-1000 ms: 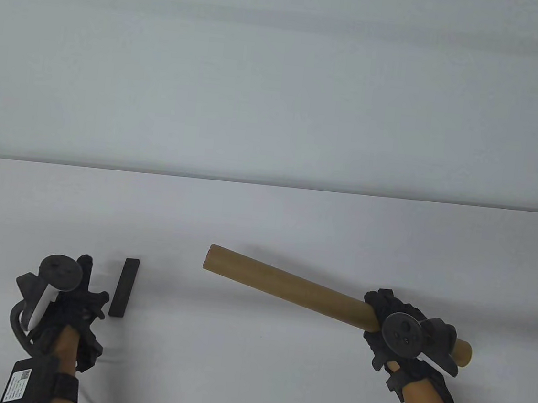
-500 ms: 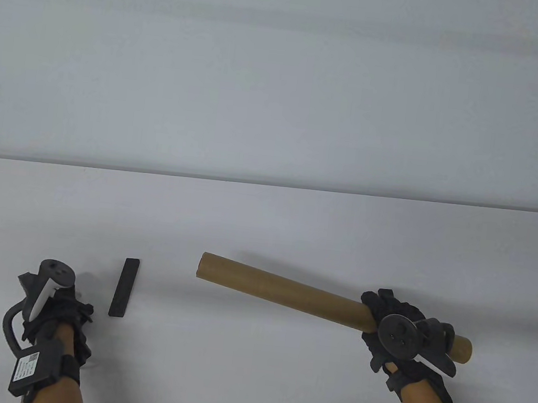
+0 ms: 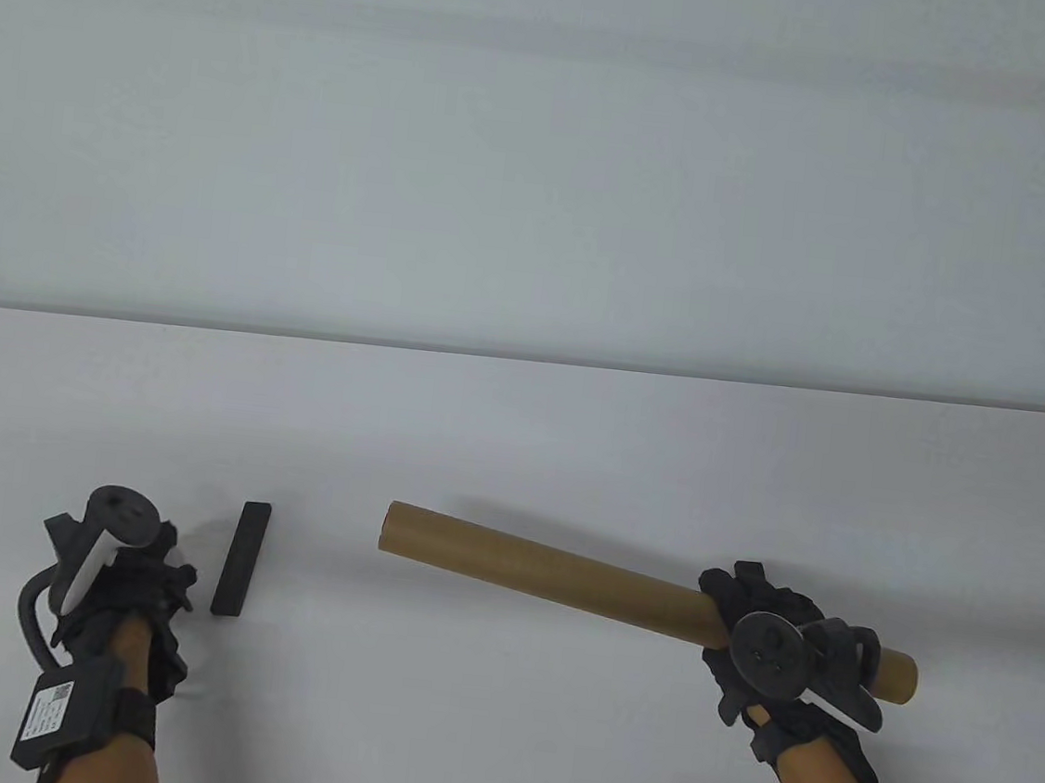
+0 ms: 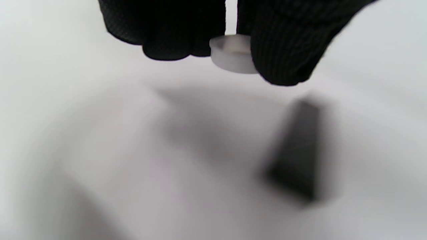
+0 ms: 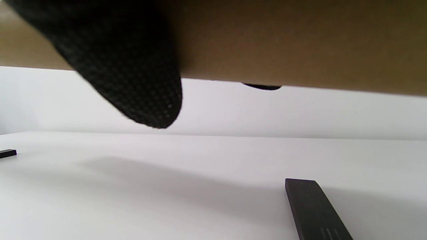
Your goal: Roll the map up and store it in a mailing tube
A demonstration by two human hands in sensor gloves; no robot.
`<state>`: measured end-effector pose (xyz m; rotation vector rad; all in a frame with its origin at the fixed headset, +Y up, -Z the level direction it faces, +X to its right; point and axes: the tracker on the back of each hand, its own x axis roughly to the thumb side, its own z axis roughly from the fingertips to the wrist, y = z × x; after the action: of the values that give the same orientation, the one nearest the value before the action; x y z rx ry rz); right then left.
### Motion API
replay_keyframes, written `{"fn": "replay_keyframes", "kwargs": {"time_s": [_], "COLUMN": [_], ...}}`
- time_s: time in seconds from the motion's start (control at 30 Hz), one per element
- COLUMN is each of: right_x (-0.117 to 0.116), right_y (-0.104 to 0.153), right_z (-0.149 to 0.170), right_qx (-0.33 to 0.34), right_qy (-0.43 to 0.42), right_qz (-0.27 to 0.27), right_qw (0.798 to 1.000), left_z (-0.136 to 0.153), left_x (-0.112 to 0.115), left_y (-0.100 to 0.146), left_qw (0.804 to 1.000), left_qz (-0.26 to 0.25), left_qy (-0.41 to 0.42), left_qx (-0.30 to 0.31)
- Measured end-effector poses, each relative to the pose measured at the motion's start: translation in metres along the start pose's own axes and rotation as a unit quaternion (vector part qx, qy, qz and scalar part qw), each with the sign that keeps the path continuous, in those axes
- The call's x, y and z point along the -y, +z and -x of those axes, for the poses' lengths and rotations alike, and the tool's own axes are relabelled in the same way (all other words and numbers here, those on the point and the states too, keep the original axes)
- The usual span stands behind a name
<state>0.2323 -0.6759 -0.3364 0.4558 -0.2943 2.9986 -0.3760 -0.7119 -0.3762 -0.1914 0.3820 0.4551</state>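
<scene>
Mailing tube [image 3: 550,576] is held off the table at centre-right, my right hand [image 3: 762,645] wrapped round its right end. My left hand [image 3: 128,588], near left, pinches a white cap [image 4: 232,55]. No map is visible; I judge it stowed, capping left.

Soft, even light falls from above and my table view is sharp, with no glare on the white tabletop [image 3: 519,428]. The tube [image 3: 550,574] I hold throws a faint shadow toward the far edge. My left wrist view is badly blurred; the black bar [image 4: 297,156] there is smeared. In my right wrist view my fingers [image 5: 133,76] loom dark and soft.
</scene>
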Motion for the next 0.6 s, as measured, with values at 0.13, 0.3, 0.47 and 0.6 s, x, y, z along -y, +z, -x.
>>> {"fn": "replay_keyframes", "kwargs": {"time_s": [0.13, 0.3, 0.47, 0.6], "right_x": [0.0, 0.002, 0.004, 0.003], "right_y": [0.0, 0.0, 0.0, -0.001], "right_z": [0.0, -0.004, -0.012, -0.011], "right_qx": [0.0, 0.01, 0.026, 0.025], "right_qy": [-0.007, -0.016, -0.011, -0.012], "right_qz": [0.003, 0.01, 0.012, 0.001], "right_qw": [1.0, 1.0, 1.0, 1.0], "left_z": [-0.052, -0.083, -0.1, -0.097], "left_x": [-0.018, -0.002, 0.019, 0.027], "left_y": [0.039, 0.059, 0.064, 0.062], "left_qw": [0.981, 0.917, 0.88, 0.874], "left_qz": [-0.026, 0.069, 0.148, 0.17], "left_qy": [0.13, 0.317, 0.356, 0.364], "left_qx": [0.14, 0.231, 0.278, 0.273]}}
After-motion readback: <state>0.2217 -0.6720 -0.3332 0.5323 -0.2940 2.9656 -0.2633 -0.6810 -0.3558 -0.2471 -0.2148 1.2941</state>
